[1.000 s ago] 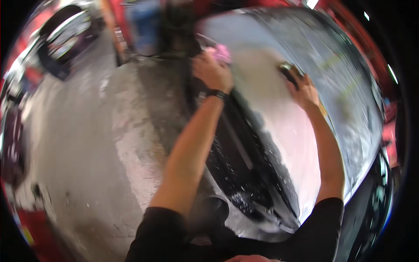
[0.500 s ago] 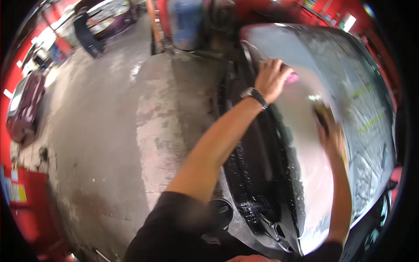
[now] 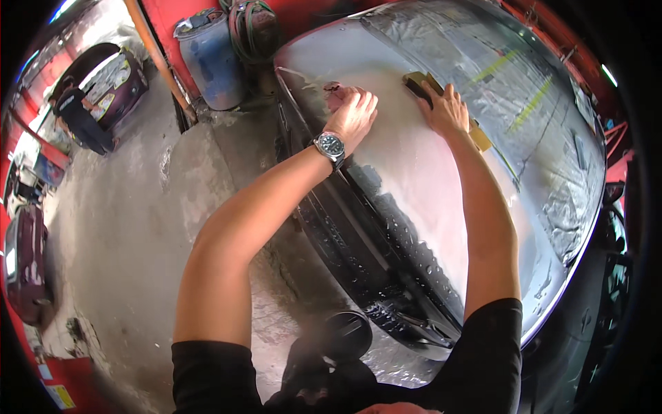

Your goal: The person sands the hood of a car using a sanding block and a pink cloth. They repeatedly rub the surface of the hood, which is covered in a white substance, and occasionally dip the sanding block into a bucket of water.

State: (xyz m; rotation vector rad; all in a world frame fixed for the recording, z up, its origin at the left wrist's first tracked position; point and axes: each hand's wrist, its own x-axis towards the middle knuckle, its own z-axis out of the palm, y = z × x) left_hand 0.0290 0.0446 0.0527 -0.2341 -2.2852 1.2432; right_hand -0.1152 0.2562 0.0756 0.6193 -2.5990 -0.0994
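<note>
My left hand (image 3: 353, 119), with a wristwatch (image 3: 330, 145) at its wrist, is closed on a crumpled pink sponge or cloth (image 3: 334, 95). It is over the near-left part of a wet, grey-and-pink sanded car panel (image 3: 407, 172). To its right, my right hand (image 3: 447, 110) grips a long sanding block (image 3: 418, 85) wrapped in yellowish-brown paper, pressed against the same panel. The block's other end (image 3: 480, 135) sticks out beside my wrist. Water beads lie on the dark glossy band (image 3: 386, 241) along the panel's left side.
Clear plastic film (image 3: 496, 76) with yellow-green tape covers the car beyond the right hand. A black round bucket or lid (image 3: 347, 336) is by my legs. Far left, a person (image 3: 79, 114) works at another car. A blue drum (image 3: 212, 58) and coiled hose (image 3: 252, 27) are near the wall.
The view has turned and shifted. My right hand has pushed the sanding block farther away along the panel, and now it is level with the left hand, which still holds the pink thing.
</note>
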